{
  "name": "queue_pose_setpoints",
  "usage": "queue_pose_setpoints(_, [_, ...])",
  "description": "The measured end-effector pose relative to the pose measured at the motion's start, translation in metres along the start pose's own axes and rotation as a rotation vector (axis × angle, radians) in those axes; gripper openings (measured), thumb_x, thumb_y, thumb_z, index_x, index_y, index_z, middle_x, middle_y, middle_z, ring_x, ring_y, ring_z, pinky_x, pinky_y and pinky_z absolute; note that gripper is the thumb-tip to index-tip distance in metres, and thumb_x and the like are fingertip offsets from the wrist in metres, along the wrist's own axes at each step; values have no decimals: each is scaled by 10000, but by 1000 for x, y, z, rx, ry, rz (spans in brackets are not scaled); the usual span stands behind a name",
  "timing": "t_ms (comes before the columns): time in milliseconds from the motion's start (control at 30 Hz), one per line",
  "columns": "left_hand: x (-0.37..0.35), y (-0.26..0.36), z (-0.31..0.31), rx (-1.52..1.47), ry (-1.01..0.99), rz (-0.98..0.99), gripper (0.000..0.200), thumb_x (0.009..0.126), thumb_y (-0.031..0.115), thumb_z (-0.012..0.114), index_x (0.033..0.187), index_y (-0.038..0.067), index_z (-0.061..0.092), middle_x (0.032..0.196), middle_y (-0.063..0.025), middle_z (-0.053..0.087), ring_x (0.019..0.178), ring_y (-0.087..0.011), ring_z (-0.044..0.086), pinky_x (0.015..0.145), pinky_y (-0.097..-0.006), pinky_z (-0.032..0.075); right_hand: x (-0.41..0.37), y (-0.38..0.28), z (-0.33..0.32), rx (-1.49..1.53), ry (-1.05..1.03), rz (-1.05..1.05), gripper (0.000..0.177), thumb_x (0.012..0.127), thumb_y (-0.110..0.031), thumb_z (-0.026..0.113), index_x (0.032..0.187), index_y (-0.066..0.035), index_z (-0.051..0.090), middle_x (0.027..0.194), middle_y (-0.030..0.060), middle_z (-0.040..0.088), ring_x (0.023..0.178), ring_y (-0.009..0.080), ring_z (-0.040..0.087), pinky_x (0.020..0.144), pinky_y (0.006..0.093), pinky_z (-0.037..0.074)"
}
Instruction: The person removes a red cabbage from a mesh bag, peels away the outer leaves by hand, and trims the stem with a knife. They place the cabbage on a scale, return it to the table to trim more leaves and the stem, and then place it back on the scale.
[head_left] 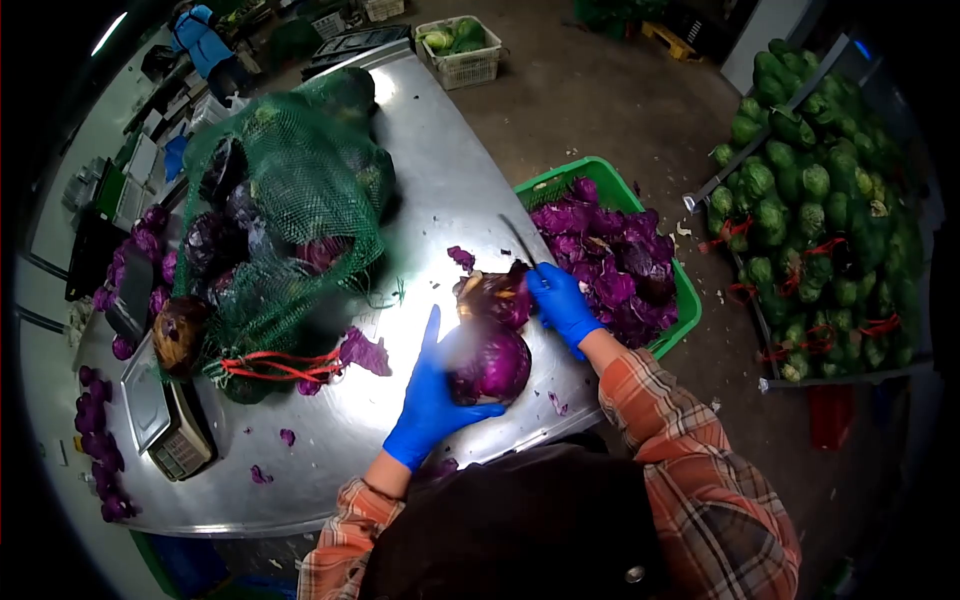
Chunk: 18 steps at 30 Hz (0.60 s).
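Observation:
A round red cabbage (492,362), glossy purple, rests on the metal table near its front edge. My left hand (428,400), in a blue glove, cups its left side with thumb and fingers spread around it. In my right hand (563,303), also gloved in blue, is a knife (517,240) whose dark blade points away toward the upper left. Beside that hand, a brownish-purple outer leaf (496,299) lies against the far side of the cabbage. Small purple leaf scraps (365,352) are scattered about the tabletop.
A green mesh sack (310,170) of red cabbages covers the table's left half, near a scale (180,440). At the right edge stands a green crate (690,310) full of purple leaves. Bagged green vegetables (815,200) are stacked farther right. A person (205,45) is at the far left.

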<state>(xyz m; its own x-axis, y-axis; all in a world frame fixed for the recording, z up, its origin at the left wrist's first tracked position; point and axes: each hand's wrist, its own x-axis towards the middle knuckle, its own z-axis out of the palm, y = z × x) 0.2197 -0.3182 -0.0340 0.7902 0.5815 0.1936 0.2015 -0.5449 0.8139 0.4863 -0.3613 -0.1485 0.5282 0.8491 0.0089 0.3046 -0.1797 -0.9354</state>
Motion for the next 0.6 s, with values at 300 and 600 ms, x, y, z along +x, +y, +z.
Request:
queue_pose_setpoints(300, [6,-39,-24,37,27,-328,915,688,408,813,1449,148,378,1247,-174,531,1177,-317,501,1029,-399,397,-10,-17,-38,-138,224,-100,450,926,-212,545,1349,-83,459,1112,194,611,1005,279,612,859,379,484])
queue_pose_setpoints(600, [-5,-37,2,-734,265,-576,954,755,202,811,1462,-22,212,1349,-202,461,1182,-259,532,995,-352,458,-62,-65,31,60,-309,-167,512,969,-313,534,1443,-187,387,1010,151,640,751,262,657,662,338,532])
